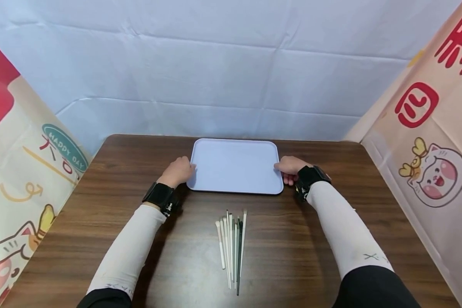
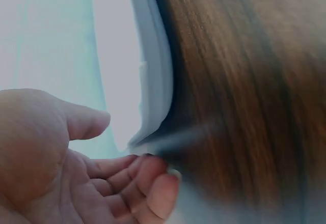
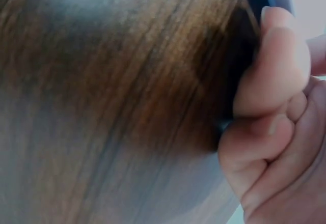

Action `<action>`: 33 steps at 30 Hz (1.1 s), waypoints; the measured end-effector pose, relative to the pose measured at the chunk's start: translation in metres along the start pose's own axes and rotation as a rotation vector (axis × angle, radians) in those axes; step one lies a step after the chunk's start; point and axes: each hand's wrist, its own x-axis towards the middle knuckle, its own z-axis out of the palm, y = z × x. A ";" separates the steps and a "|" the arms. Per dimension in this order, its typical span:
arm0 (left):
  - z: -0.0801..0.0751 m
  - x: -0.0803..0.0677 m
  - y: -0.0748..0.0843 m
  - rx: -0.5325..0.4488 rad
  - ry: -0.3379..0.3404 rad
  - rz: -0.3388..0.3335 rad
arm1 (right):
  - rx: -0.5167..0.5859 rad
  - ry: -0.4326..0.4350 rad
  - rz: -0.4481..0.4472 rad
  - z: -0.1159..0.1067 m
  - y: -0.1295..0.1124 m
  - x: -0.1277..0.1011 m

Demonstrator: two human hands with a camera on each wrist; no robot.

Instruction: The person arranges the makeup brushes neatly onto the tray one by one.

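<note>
A white rectangular tray with rounded corners lies at the far side of the wooden table. My left hand is at its left short edge; in the left wrist view the thumb is beside the tray's rim and the fingers curl near its corner. On the opposite short edge, my right hand grips the tray with the thumb on top and the fingers curled below. Nearer to me, between the forearms, lies a bunch of thin paintbrushes, with pale and dark green handles, apart from both hands.
The brown wooden table ends just behind the tray at a pale cloth backdrop. Printed banners stand along the left and right sides. Each wrist wears a black strap with a camera.
</note>
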 end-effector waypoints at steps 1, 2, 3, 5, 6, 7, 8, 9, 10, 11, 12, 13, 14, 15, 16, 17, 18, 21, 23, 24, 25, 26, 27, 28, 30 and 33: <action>-0.001 -0.004 0.000 0.010 -0.001 -0.010 | 0.000 0.000 0.001 0.000 0.000 0.000; -0.002 -0.008 0.000 0.020 -0.002 -0.014 | 0.001 0.001 0.004 0.000 0.000 0.000; -0.003 -0.012 0.000 0.028 0.000 -0.016 | 0.003 0.000 0.004 0.000 0.000 0.000; -0.005 -0.020 0.000 0.054 0.018 -0.013 | 0.004 -0.002 0.001 0.000 -0.001 0.000; -0.006 -0.025 0.001 0.066 0.032 -0.006 | 0.004 -0.003 -0.001 -0.001 -0.002 0.000; -0.006 -0.029 0.002 0.079 0.046 0.003 | 0.003 -0.002 -0.002 -0.001 -0.002 -0.001; -0.007 -0.034 0.004 0.089 0.059 0.014 | 0.001 -0.002 -0.004 -0.002 -0.003 -0.001; -0.007 -0.039 0.007 0.098 0.074 0.024 | -0.001 -0.003 -0.005 -0.002 -0.003 -0.002; -0.006 -0.044 0.010 0.107 0.085 0.033 | -0.003 -0.003 -0.004 -0.003 -0.003 -0.003; -0.005 -0.049 0.013 0.117 0.093 0.043 | -0.004 -0.002 -0.002 -0.003 -0.003 -0.003; -0.004 -0.053 0.017 0.128 0.098 0.053 | -0.002 -0.001 -0.002 -0.003 -0.002 -0.004; -0.002 -0.059 0.021 0.137 0.098 0.062 | -0.001 -0.001 -0.002 -0.003 -0.002 -0.004; 0.000 -0.064 0.025 0.147 0.097 0.070 | 0.001 0.000 -0.004 -0.003 -0.002 -0.004; 0.002 -0.069 0.029 0.157 0.093 0.076 | 0.003 0.001 -0.006 -0.003 -0.001 -0.005; 0.005 -0.074 0.033 0.165 0.085 0.084 | 0.004 0.003 -0.008 -0.003 -0.001 -0.005; 0.008 -0.078 0.037 0.177 0.079 0.096 | 0.004 0.005 -0.011 -0.003 0.000 -0.005; 0.011 -0.082 0.040 0.188 0.074 0.107 | 0.003 0.009 -0.013 -0.003 0.000 -0.005; 0.021 -0.092 0.048 0.216 0.063 0.145 | 0.001 0.013 -0.022 -0.002 0.002 -0.004; 0.026 -0.097 0.051 0.234 0.064 0.173 | 0.001 0.018 -0.020 -0.002 0.002 -0.004; 0.029 -0.100 0.053 0.237 0.063 0.182 | 0.003 0.016 -0.021 -0.002 0.003 -0.004; 0.031 -0.102 0.055 0.237 0.057 0.191 | 0.007 0.014 -0.022 -0.002 0.002 -0.004; 0.033 -0.105 0.056 0.237 0.053 0.199 | 0.009 0.014 -0.019 -0.001 0.002 -0.004; 0.035 -0.107 0.058 0.232 0.038 0.200 | 0.012 0.014 -0.017 -0.001 0.002 -0.005; 0.038 -0.110 0.060 0.228 0.030 0.207 | 0.012 0.015 -0.016 -0.001 0.001 -0.005; 0.043 -0.116 0.063 0.227 -0.003 0.212 | 0.014 0.012 -0.019 0.000 0.000 -0.005; 0.050 -0.126 0.069 0.231 -0.058 0.226 | 0.015 0.015 -0.022 0.001 -0.001 -0.005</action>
